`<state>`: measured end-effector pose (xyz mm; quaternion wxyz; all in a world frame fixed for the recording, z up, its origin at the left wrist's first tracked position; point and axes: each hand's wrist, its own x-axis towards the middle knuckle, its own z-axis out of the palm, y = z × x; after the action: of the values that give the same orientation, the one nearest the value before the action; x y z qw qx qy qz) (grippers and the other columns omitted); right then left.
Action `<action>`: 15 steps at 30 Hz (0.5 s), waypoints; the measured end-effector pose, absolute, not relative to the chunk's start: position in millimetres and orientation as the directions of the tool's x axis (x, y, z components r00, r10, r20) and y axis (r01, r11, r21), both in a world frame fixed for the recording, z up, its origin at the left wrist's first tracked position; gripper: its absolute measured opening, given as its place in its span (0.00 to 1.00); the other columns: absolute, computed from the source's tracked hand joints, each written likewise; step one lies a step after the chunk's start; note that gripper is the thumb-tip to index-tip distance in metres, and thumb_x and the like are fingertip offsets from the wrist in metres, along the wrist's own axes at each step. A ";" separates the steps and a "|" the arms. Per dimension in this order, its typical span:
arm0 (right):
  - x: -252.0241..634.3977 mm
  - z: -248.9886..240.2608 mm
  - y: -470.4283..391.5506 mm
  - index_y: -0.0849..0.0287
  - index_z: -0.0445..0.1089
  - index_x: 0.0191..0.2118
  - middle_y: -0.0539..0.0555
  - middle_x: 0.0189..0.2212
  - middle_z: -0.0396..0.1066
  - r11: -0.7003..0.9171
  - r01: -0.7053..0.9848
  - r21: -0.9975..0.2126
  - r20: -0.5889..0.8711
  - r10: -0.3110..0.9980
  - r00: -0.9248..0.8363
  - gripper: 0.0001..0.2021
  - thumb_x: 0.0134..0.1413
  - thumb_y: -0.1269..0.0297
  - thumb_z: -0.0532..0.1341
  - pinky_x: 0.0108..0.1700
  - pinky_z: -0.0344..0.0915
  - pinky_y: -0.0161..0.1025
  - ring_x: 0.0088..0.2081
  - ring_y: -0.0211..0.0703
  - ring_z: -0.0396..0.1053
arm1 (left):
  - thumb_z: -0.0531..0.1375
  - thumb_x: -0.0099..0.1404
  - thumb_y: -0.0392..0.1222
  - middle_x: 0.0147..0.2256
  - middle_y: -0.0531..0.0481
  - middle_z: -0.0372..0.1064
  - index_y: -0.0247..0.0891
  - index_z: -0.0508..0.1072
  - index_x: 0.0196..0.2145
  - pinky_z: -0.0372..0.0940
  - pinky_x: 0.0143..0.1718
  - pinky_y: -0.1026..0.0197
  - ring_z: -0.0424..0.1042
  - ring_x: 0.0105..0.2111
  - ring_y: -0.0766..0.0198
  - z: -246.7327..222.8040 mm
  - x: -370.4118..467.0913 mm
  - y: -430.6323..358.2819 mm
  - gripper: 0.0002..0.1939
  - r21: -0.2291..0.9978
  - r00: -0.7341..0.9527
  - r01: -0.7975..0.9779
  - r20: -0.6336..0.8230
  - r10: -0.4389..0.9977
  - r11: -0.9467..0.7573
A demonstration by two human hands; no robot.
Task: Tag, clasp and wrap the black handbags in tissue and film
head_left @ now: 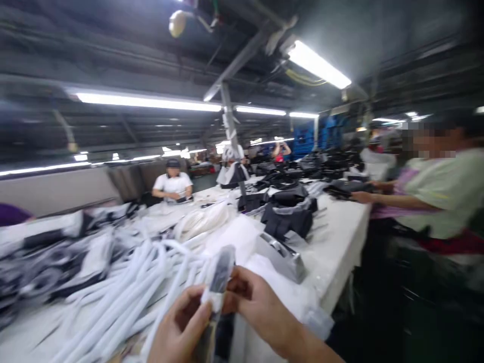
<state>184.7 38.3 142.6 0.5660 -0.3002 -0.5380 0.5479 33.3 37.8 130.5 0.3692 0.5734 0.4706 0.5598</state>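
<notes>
Close in front of me, my left hand [185, 320] and my right hand [257, 302] meet at a dark strap-like piece [221, 272] with a pale, see-through wrap around its upper end. The left thumb and fingers pinch its white part from the left. From the other side, the right fingertips press on the same piece. Its lower end hangs down between my hands, and motion blur hides the finer detail. Just left of my hands, a heap of long white foam-like tubes [143, 282] lies on the table.
A long white table [340, 242] carries black bags [289, 217], a grey box-like item [282, 257] and white sheeting [238, 237]. Dark rolled pieces [49, 267] are piled left. One person [434, 191] works at the right edge, another [173, 184] across the table. A post [229, 121] stands mid-table.
</notes>
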 end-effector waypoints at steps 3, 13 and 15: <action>197.1 147.0 36.0 0.57 0.72 0.44 0.53 0.40 0.77 0.233 -0.342 -0.911 0.322 0.917 -0.234 0.15 0.54 0.56 0.70 0.49 0.68 0.42 0.45 0.48 0.74 | 0.67 0.55 0.63 0.30 0.47 0.75 0.39 0.77 0.34 0.67 0.34 0.60 0.74 0.32 0.58 148.4 35.4 30.4 0.23 0.972 0.086 -0.063 0.229 0.970 -0.224; 191.4 128.7 57.6 0.56 0.72 0.48 0.58 0.48 0.76 0.340 -0.136 -0.931 0.354 0.930 -0.101 0.17 0.50 0.66 0.64 0.47 0.72 0.45 0.48 0.55 0.74 | 0.70 0.58 0.53 0.34 0.51 0.72 0.39 0.73 0.37 0.64 0.40 0.64 0.70 0.37 0.63 155.6 45.0 25.1 0.17 0.975 0.115 -0.156 0.179 0.977 -0.160; 192.6 129.6 59.0 0.56 0.72 0.51 0.58 0.49 0.76 0.353 -0.072 -0.933 0.357 0.932 -0.061 0.23 0.46 0.69 0.62 0.48 0.72 0.45 0.50 0.57 0.73 | 0.69 0.59 0.52 0.34 0.51 0.71 0.40 0.73 0.38 0.65 0.43 0.63 0.70 0.38 0.62 153.9 47.3 25.2 0.16 0.975 0.115 -0.142 0.187 0.976 -0.170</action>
<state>192.6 59.0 129.6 0.5781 -0.3676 -0.5851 0.4340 47.3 25.2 153.9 0.5157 0.5400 0.3862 0.5416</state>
